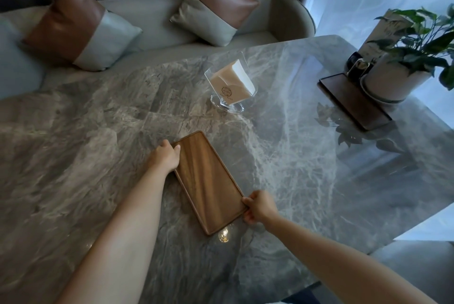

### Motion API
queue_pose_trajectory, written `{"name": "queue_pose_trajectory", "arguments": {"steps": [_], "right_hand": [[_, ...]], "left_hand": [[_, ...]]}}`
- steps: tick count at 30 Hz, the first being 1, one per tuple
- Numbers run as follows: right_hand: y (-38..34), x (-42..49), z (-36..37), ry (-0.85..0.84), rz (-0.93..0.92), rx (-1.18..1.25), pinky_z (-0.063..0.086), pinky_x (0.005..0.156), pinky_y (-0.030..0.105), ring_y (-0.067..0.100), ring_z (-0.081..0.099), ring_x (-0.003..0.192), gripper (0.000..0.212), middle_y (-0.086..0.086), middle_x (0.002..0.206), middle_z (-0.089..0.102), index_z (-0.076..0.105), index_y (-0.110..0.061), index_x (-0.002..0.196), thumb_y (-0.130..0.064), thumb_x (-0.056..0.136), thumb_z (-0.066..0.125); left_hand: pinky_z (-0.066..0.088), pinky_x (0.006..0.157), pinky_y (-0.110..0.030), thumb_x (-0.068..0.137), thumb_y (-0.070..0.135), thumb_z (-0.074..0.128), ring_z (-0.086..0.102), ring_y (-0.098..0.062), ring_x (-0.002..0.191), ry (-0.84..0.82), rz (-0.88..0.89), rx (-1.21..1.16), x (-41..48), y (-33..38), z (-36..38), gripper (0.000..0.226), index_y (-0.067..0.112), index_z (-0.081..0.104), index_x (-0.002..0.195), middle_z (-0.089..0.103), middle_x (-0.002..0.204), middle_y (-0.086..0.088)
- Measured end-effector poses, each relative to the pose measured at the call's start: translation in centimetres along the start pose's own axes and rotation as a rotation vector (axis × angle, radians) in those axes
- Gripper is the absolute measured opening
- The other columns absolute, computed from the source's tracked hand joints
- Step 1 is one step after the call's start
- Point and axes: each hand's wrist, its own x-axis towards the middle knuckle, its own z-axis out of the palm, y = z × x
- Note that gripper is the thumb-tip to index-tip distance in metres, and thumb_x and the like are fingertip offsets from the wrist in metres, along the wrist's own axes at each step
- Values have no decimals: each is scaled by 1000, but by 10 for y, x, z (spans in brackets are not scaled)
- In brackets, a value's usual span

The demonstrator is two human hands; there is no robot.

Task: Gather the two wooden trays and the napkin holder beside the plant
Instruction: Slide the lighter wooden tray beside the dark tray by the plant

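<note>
A light wooden tray point(208, 180) lies at an angle on the marble table point(86, 156), near its front middle. My left hand point(165, 156) grips the tray's far left corner. My right hand point(260, 206) grips its near right corner. A clear napkin holder point(232, 82) with beige napkins stands beyond the tray, mid-table. A darker wooden tray point(353, 101) lies at the far right, right beside the white pot of the green plant point(403, 58).
A dark round object point(356, 64) and a standing menu card point(390, 30) sit behind the dark tray by the pot. A sofa with two brown-and-grey cushions point(73, 26) runs along the table's far side. The window is at right.
</note>
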Motion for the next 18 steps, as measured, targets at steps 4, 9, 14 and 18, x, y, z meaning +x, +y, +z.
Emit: {"name": "queue_pose_trajectory", "arguments": {"steps": [4, 9, 14, 18], "right_hand": [[-9, 0, -28, 25, -55, 38, 48, 37, 21, 15, 56, 42, 27, 9, 54, 57, 50, -9, 64, -12, 91, 52], [-27, 5, -75, 59, -118, 120, 46, 38, 23, 18, 54, 42, 27, 11, 54, 56, 50, -7, 63, -9, 90, 54], [-42, 10, -129, 95, -178, 143, 46, 40, 25, 19, 53, 42, 28, 12, 53, 55, 49, -6, 63, -9, 90, 53], [-43, 18, -173, 132, -193, 176, 47, 37, 22, 16, 52, 39, 25, 12, 53, 55, 50, -5, 65, -8, 90, 54]], "left_hand": [[36, 107, -46, 101, 33, 31, 41, -42, 131, 52, 28, -18, -3, 25, -11, 52, -5, 34, 136, 43, 141, -28], [36, 105, -47, 101, 32, 30, 43, -43, 129, 128, 56, -58, -8, 74, -32, 50, -4, 35, 135, 44, 139, -30], [39, 102, -46, 100, 34, 29, 47, -42, 125, 210, 104, -41, -13, 130, -46, 49, -2, 40, 132, 48, 136, -28], [38, 103, -46, 100, 34, 28, 45, -43, 127, 232, 140, -19, -18, 178, -47, 50, -3, 38, 133, 47, 137, -30]]}}
